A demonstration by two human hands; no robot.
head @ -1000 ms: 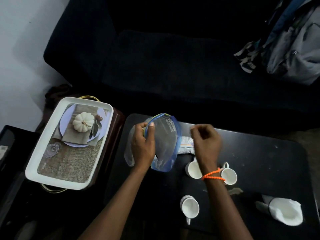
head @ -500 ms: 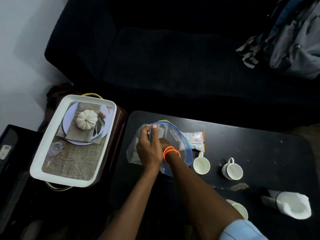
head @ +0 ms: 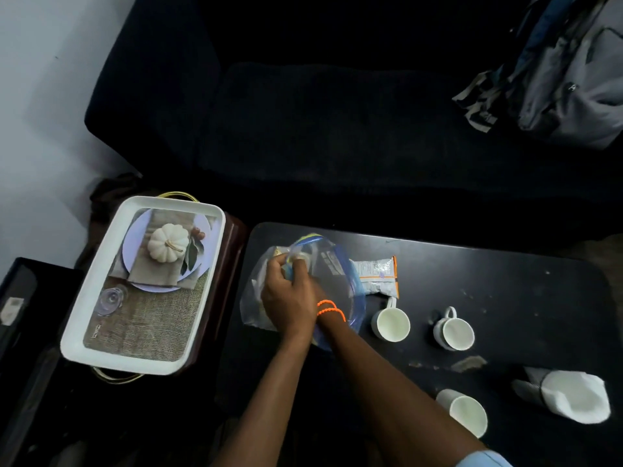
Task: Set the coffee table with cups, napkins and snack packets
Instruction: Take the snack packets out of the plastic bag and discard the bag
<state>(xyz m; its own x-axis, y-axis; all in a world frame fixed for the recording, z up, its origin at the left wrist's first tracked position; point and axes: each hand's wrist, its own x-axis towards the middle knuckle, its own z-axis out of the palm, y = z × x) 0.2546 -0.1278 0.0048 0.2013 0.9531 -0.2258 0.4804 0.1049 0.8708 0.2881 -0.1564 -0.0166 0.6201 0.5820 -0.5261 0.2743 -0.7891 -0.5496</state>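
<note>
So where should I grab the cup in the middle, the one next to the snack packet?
Take the cup by its handle, coming from the far side by the snack packet. It stands upright with the handle pointing away, so pinching it there probably works best.

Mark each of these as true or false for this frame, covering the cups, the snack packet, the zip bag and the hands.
1. Three cups stand on the table: one, another, a third. True.
2. A snack packet lies beyond the nearest-left cup. True.
3. The right hand is inside the zip bag. True; only its wrist with the orange bracelet shows.
4. The left hand rests flat on the table. False; it grips the bag's opening.
5. The cups sit on the white tray. False; the tray sits left of the table, without cups.
</note>
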